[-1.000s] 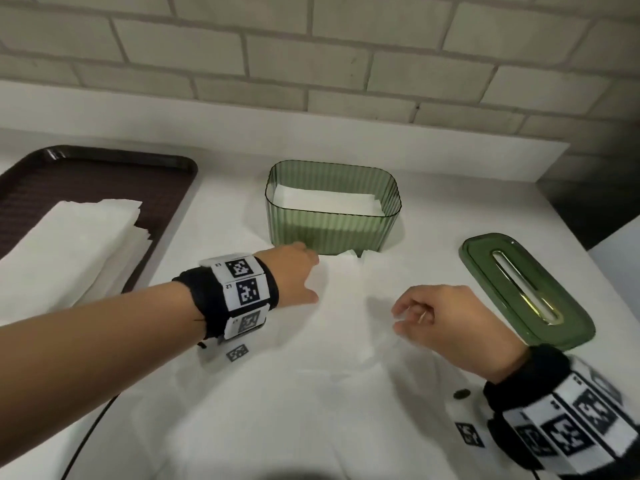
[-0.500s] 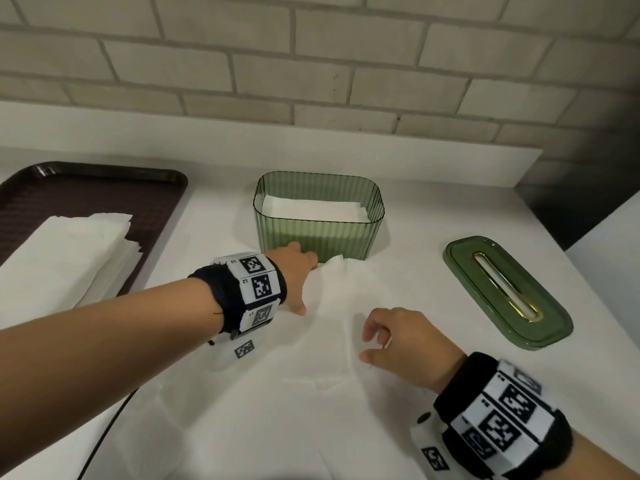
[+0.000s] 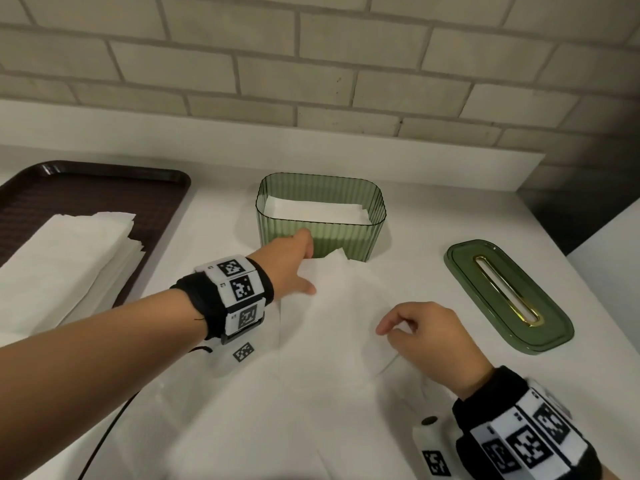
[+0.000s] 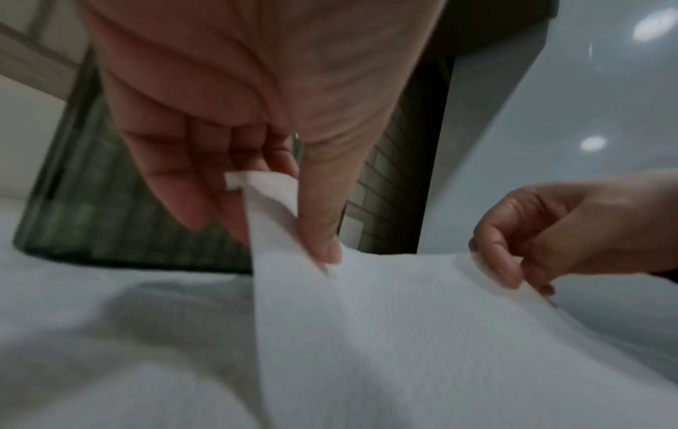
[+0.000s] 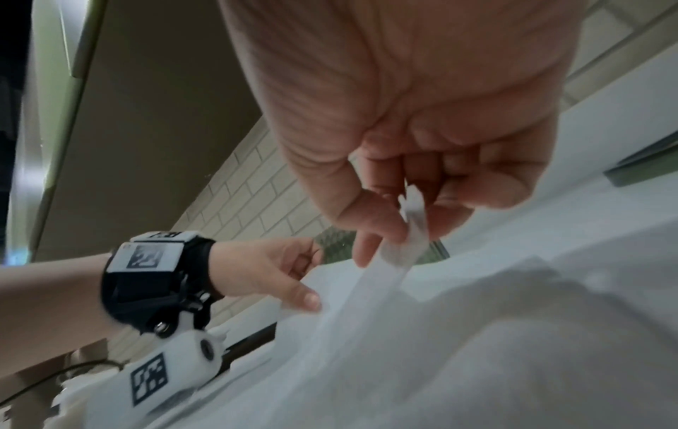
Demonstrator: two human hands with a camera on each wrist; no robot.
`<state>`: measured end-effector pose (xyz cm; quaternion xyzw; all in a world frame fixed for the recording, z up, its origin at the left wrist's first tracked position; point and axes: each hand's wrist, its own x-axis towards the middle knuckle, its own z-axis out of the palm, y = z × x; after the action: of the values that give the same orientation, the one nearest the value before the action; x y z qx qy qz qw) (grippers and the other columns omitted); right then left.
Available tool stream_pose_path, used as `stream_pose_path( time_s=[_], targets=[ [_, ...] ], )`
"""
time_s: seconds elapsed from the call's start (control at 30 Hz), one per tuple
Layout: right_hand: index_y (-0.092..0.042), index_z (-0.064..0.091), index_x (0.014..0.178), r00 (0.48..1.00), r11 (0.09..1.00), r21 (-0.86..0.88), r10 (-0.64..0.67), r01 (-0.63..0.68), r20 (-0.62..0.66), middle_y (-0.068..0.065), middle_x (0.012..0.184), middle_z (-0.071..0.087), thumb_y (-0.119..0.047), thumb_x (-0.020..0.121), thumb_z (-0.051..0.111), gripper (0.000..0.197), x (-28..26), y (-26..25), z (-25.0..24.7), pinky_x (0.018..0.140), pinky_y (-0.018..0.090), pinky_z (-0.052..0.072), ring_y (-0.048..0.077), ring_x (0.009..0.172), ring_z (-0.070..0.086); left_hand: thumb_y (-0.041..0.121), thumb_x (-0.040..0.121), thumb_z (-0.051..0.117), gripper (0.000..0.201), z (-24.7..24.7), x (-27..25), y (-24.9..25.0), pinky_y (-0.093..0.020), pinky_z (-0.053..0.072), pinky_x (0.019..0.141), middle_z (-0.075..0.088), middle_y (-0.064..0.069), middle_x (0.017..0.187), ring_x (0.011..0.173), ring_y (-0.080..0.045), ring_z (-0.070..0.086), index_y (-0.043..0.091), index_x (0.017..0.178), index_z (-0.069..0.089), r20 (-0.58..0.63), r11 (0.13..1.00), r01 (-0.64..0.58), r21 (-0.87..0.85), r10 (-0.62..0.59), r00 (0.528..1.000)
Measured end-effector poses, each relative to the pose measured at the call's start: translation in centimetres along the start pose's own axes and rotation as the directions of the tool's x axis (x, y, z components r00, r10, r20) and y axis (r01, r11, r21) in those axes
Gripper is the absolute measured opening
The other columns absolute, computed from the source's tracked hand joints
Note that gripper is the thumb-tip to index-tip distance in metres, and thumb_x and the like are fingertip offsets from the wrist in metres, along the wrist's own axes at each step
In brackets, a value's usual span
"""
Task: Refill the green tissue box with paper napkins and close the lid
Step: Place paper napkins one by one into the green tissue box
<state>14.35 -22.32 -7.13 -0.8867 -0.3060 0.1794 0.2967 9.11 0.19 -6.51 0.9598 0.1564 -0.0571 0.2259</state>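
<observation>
The ribbed green tissue box (image 3: pixel 322 237) stands open at the back of the white counter, with folded white napkins (image 3: pixel 311 211) lying inside. Its green lid (image 3: pixel 509 296), slot trimmed in gold, lies flat to the right. A large white napkin (image 3: pixel 332 323) is spread in front of the box. My left hand (image 3: pixel 294 261) pinches the napkin's far corner (image 4: pixel 271 214) between thumb and fingers, right by the box wall (image 4: pixel 121 220). My right hand (image 3: pixel 422 337) pinches the napkin's right edge (image 5: pixel 411 229) and lifts it slightly off the counter.
A dark brown tray (image 3: pixel 104 188) at the left carries a stack of white napkins (image 3: pixel 62 258). A brick wall (image 3: pixel 311 57) rises behind a white ledge. A black cable (image 3: pixel 104 441) runs off the counter's front left. A dark gap lies past the counter's right end.
The right hand slid back toward me along the napkin's edge and lifted it. The left hand stayed at the far corner by the box, raising that corner a little.
</observation>
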Motion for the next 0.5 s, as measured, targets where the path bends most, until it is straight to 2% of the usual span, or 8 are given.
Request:
stream_pose_path(
  time_s=[0.07, 0.13, 0.2, 0.27, 0.3, 0.4, 0.5],
  targets=[
    [-0.024, 0.07, 0.07, 0.995, 0.999, 0.045, 0.018, -0.013, -0.096, -0.025, 0.042, 0.05, -0.008, 0.08, 0.059, 0.022, -0.1, 0.3, -0.6, 0.048, 0.006, 0.036, -0.002, 0.045, 0.047, 0.026, 0.078, 0.074, 0.037, -0.6, -0.3, -0.5, -0.021, 0.033, 0.068, 0.043, 0.009, 0.079, 0.08, -0.013, 0.044, 0.019, 0.094, 0.042, -0.037, 1.0, -0.011, -0.024, 0.01, 0.999],
    [-0.026, 0.07, 0.066, 0.979, 0.994, 0.101, 0.053, -0.034, -0.198, -0.014, 0.034, 0.043, -0.013, 0.077, 0.066, 0.017, -0.3, 0.3, -1.4, 0.042, 0.008, 0.033, 0.004, 0.04, 0.042, 0.026, 0.079, 0.073, 0.028, -1.2, -0.8, -1.0, -0.019, 0.034, 0.074, 0.05, 0.006, 0.087, 0.083, -0.01, 0.045, 0.019, 0.097, 0.052, -0.082, 0.999, 0.0, -0.032, -0.003, 0.997],
    [-0.027, 0.069, 0.064, 0.96, 0.99, 0.138, 0.063, -0.026, -0.272, -0.011, 0.033, 0.039, -0.019, 0.071, 0.076, 0.013, -0.3, 0.2, -2.2, 0.041, 0.009, 0.033, 0.006, 0.038, 0.039, 0.03, 0.081, 0.07, 0.031, -1.7, -1.4, -1.4, -0.021, 0.037, 0.077, 0.058, 0.003, 0.099, 0.084, -0.009, 0.046, 0.023, 0.108, 0.058, -0.096, 1.0, 0.025, -0.01, -0.026, 0.995],
    [-0.028, 0.067, 0.067, 0.948, 0.992, 0.123, 0.013, 0.027, -0.318, -0.01, 0.036, 0.04, -0.018, 0.068, 0.081, 0.017, -0.3, 0.1, -3.0, 0.041, 0.01, 0.031, 0.006, 0.039, 0.039, 0.033, 0.084, 0.066, 0.042, -2.1, -2.2, -1.6, -0.022, 0.039, 0.082, 0.06, 0.001, 0.112, 0.088, -0.01, 0.048, 0.027, 0.123, 0.053, -0.086, 0.999, 0.054, 0.002, -0.054, 0.995],
    [-0.028, 0.065, 0.071, 0.937, 0.994, 0.094, -0.024, 0.06, -0.347, -0.01, 0.04, 0.041, -0.016, 0.069, 0.081, 0.02, -0.2, 0.0, -3.3, 0.042, 0.009, 0.031, 0.006, 0.041, 0.041, 0.033, 0.086, 0.063, 0.043, -2.4, -2.6, -1.7, -0.022, 0.039, 0.085, 0.059, 0.002, 0.116, 0.093, -0.012, 0.051, 0.028, 0.127, 0.051, -0.089, 0.998, 0.064, 0.008, -0.063, 0.994],
    [-0.028, 0.06, 0.095, 0.892, 0.988, 0.036, -0.117, 0.147, -0.436, -0.011, 0.059, 0.045, -0.012, 0.074, 0.077, 0.031, 0.1, -0.6, -4.3, 0.053, 0.005, 0.036, 0.0, 0.056, 0.049, 0.034, 0.093, 0.052, 0.03, -2.7, -3.6, -2.2, -0.025, 0.041, 0.089, 0.06, 0.004, 0.118, 0.107, -0.016, 0.055, 0.026, 0.12, 0.06, -0.135, 0.996, 0.069, 0.058, -0.06, 0.989],
    [-0.034, 0.054, 0.113, 0.864, 0.98, 0.009, -0.171, 0.199, -0.474, -0.01, 0.075, 0.063, -0.021, 0.078, 0.074, 0.042, 0.5, -1.5, -5.7, 0.068, 0.006, 0.041, -0.001, 0.075, 0.058, 0.031, 0.093, 0.049, 0.023, -2.8, -4.9, -3.0, -0.024, 0.04, 0.078, 0.064, 0.003, 0.108, 0.092, -0.014, 0.055, 0.026, 0.111, 0.062, -0.181, 0.994, 0.106, 0.011, -0.102, 0.978]
  ],
)
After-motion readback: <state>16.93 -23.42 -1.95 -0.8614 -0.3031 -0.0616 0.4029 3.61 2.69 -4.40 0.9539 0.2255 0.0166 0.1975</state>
